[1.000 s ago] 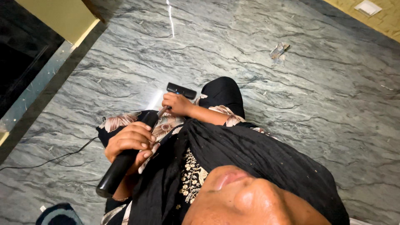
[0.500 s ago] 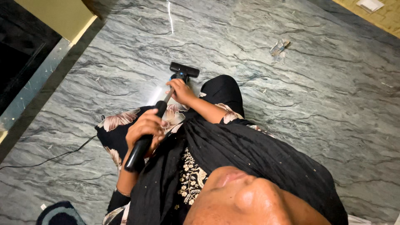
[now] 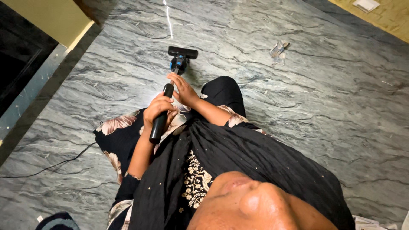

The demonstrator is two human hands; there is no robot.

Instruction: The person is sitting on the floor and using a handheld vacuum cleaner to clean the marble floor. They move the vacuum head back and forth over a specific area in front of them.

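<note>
Vacuum wand (image 3: 164, 110), black and slender, was held slanting away from the person's body, its lower end joined through a blue swivel to a flat black floor head (image 3: 183, 52) that was set on the grey veined stone floor (image 3: 324, 98). The left hand (image 3: 158, 108) was wrapped around the wand partway up, the fingers curled tightly and pressed together around the tube, with the black butt end of the wand sticking out below that hand. The right hand (image 3: 182, 88) was placed on the wand just beyond the left hand, nearer the floor head; its fingers were laid fairly straight and close together along the tube (whether they closed fully around it could not be told).

Beyond the floor head, a bright streak of reflected light (image 3: 168, 19) was seen on the floor. To the right of the floor head, well apart from it, a crumpled scrap of wrapper (image 3: 278, 50) was lying on the stone. Far to the left of the wand, a thin black cord (image 3: 51, 164) was trailed across the floor. Black clothing with pale embroidery (image 3: 197, 181) and a flowered hem was seen on the near side of the wand.
</note>
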